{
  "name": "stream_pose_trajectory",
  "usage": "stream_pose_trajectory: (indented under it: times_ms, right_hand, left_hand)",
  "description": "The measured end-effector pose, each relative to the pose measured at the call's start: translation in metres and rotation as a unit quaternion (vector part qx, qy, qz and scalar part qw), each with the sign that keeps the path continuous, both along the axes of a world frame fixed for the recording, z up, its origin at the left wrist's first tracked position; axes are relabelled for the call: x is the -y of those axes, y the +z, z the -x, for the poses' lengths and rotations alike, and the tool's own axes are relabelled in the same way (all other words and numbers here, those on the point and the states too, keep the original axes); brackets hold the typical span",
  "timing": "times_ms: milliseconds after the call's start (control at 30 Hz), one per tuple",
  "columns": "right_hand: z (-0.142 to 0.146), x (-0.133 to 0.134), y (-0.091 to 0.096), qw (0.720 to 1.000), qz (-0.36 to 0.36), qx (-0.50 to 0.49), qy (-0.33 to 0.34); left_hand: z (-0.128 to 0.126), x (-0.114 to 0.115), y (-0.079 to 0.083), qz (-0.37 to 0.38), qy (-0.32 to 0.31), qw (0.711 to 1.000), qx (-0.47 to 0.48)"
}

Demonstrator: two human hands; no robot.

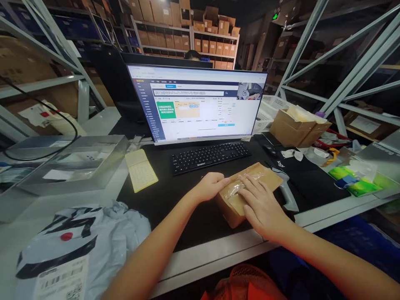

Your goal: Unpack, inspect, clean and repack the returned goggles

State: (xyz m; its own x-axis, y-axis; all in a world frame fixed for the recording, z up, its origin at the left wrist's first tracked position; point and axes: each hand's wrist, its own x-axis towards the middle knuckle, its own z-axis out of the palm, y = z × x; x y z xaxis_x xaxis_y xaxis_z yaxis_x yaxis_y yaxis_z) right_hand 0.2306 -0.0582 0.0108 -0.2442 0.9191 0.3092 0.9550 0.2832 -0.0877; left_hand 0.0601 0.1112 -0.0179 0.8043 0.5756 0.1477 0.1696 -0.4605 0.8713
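Observation:
A small brown cardboard box (271, 180) lies on the black desk mat, with shiny clear tape (231, 189) along its top. At the box's far left edge, my left hand (212, 185) has its fingers curled and grips the corner. My right hand (261, 204) lies across the top with its fingers stretched out over the tape. Just right of the box is a grey handheld scanner (289, 193), partly hidden behind it.
Behind the box are a black keyboard (211, 157) and a lit monitor (203, 104). A yellow card (141, 170) and a white plastic parcel bag (103, 241) lie to the left. Tissues in a green pack (356, 179), a mouse (270, 151) and open cartons (292, 127) stand right.

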Motion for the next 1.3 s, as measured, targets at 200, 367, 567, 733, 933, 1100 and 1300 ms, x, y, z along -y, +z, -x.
stream_pose_trajectory:
  times_ms: [200, 367, 567, 733, 933, 1100, 1300]
  right_hand:
    - [-0.001, 0.001, -0.002, 1.0, -0.006, 0.012, 0.009]
    - [0.0, -0.001, 0.007, 1.0, 0.025, -0.004, -0.011]
    - [-0.007, -0.024, 0.028, 0.985, 0.148, -0.083, 0.017]
    - [-0.011, -0.025, 0.027, 0.985, 0.118, -0.118, 0.048]
    - [-0.012, -0.012, 0.014, 0.984, -0.016, -0.152, 0.085]
    - [-0.011, 0.007, -0.005, 0.957, -0.237, -0.151, 0.074]
    - [-0.005, 0.031, -0.023, 0.926, -0.347, -0.145, 0.035]
  left_hand:
    - [-0.001, 0.0, -0.005, 0.014, 0.0, 1.0, 0.027]
    - [-0.003, -0.001, -0.006, 0.003, 0.0, 0.999, 0.033]
    - [-0.001, 0.004, 0.009, -0.089, 0.032, 0.995, -0.025]
    - [0.005, 0.018, 0.028, -0.178, 0.019, 0.98, -0.087]
    - [0.006, 0.025, 0.034, -0.16, -0.053, 0.986, 0.011]
    - [0.006, 0.026, 0.037, -0.172, -0.042, 0.982, -0.057]
    - [-0.003, 0.059, 0.047, -0.296, 0.021, 0.946, -0.128]
